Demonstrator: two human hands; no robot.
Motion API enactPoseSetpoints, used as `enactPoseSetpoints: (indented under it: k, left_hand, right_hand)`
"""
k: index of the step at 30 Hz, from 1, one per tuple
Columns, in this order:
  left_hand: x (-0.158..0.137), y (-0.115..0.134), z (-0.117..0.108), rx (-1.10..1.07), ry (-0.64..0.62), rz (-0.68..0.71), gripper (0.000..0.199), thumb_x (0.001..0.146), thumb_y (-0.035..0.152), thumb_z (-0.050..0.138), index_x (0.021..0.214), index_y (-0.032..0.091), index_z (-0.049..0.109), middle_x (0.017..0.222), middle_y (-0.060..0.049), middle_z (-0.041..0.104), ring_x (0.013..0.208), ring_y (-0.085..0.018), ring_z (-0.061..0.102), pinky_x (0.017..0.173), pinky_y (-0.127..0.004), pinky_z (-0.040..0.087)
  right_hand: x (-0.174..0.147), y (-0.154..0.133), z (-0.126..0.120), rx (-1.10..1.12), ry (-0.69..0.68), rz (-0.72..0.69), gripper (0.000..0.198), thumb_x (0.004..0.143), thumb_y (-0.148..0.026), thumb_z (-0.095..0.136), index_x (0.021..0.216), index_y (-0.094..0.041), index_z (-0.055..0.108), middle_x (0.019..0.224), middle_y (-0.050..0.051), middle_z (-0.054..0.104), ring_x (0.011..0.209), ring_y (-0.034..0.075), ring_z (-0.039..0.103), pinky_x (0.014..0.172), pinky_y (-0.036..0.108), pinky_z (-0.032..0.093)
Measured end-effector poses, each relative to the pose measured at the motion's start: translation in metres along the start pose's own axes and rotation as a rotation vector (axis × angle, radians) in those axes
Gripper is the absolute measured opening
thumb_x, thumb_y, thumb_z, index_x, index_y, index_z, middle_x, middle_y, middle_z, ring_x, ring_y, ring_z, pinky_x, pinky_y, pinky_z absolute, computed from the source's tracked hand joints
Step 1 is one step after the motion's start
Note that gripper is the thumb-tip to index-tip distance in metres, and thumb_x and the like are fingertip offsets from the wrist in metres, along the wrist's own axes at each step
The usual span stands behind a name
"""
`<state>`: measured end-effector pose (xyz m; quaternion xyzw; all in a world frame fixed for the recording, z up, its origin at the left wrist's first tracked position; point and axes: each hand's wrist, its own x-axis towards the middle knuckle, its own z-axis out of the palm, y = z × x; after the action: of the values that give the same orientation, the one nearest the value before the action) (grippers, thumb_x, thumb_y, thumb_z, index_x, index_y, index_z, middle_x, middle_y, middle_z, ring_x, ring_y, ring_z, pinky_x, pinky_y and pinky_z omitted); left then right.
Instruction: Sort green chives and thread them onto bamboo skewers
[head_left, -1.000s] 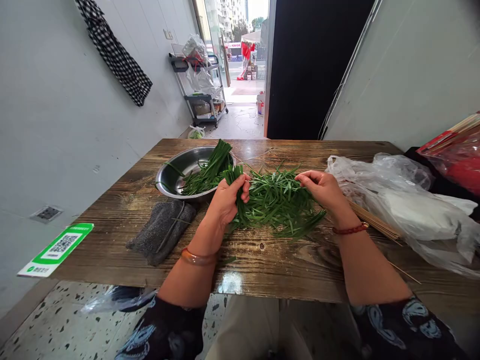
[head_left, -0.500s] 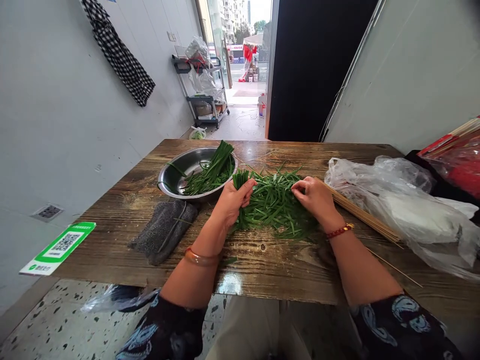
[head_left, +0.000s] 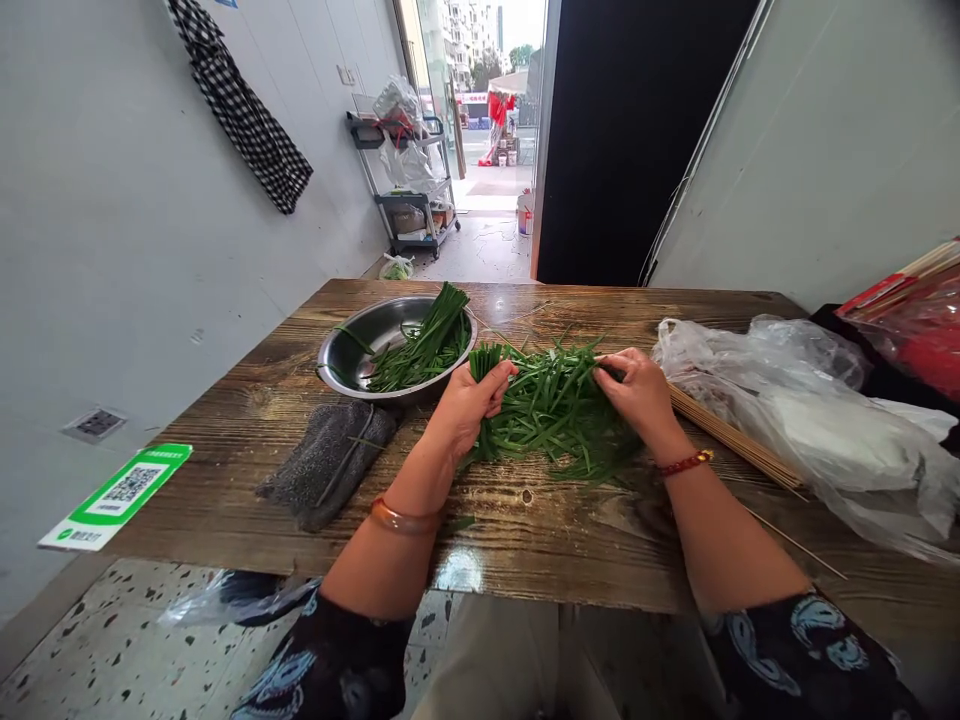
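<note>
at the far left, a green-and-white qr-code sign (head_left: 124,495) lies at the edge of the wooden table (head_left: 570,560). a black-and-white checked cloth (head_left: 244,115) hangs against the wall above and beyond it. next comes a folded dark grey cloth (head_left: 326,465), lying just in front of a stainless-steel bowl (head_left: 345,352). the bowl holds garlic chives (head_left: 431,340), the thickest sheaf leaning up over its right side. past the table, a wheeled utility cart (head_left: 409,200) stands by the doorway.

the left hand (head_left: 466,405), an amber-coloured bangle (head_left: 403,518) on its wrist, is clamped around an upright bundle of chives (head_left: 486,356), the even ends poking out above the fist. to its right, a loose heap of chives (head_left: 551,412) spreads across the tabletop between the hands. the right hand (head_left: 639,395), with a red bracelet (head_left: 684,464), touches the heap's right side, thumb and fingertips close together; whether a leaf is pinched there, i cannot tell. beside it, thin bamboo skewers (head_left: 739,440) lie slantwise, next to a crumpled clear plastic bag (head_left: 832,425). farthest right is a red package (head_left: 934,345).
</note>
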<state>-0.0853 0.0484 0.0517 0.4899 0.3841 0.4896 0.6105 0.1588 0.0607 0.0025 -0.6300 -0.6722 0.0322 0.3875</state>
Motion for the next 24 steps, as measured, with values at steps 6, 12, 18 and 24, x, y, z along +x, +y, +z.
enactPoseSetpoints:
  k: [6,12,18,24]
  left_hand:
    - [-0.001,0.0,0.0,-0.022,0.002,-0.002,0.037,0.069,0.044,0.077,0.078,0.013,0.059,0.05,0.009,0.036,0.041,-0.002,0.028,0.039,-0.016,0.019]
    - [-0.002,0.002,0.001,-0.011,0.004,-0.004,0.036,0.071,0.044,0.075,0.077,0.013,0.059,0.05,0.009,0.034,0.041,-0.002,0.028,0.039,-0.017,0.019]
    - [-0.002,0.0,0.001,-0.012,0.001,-0.011,0.035,0.072,0.043,0.075,0.078,0.013,0.059,0.05,0.009,0.035,0.041,-0.002,0.028,0.039,-0.016,0.018]
    - [-0.001,-0.002,0.0,-0.021,-0.013,0.002,0.037,0.071,0.045,0.076,0.078,0.013,0.059,0.05,0.009,0.035,0.04,-0.002,0.027,0.039,-0.017,0.018]
  right_hand:
    - [0.006,-0.004,-0.001,0.499,0.203,0.172,0.028,0.072,-0.046,0.067,0.073,-0.018,0.069,0.086,0.005,0.063,0.071,0.015,0.053,0.063,0.028,0.043]
    - [0.006,-0.019,-0.002,0.962,0.11,0.386,0.032,0.059,-0.044,0.077,0.076,-0.019,0.066,0.079,0.002,0.066,0.059,0.011,0.05,0.051,0.025,0.04]
    - [0.0,-0.027,-0.002,1.019,-0.092,0.364,0.035,0.068,-0.053,0.071,0.077,-0.02,0.064,0.068,0.0,0.063,0.057,0.013,0.057,0.048,0.024,0.04]
    - [-0.005,-0.02,0.003,0.234,-0.202,0.045,0.037,0.081,-0.046,0.055,0.061,-0.018,0.069,0.046,0.003,0.056,0.049,0.016,0.05,0.051,0.028,0.035]
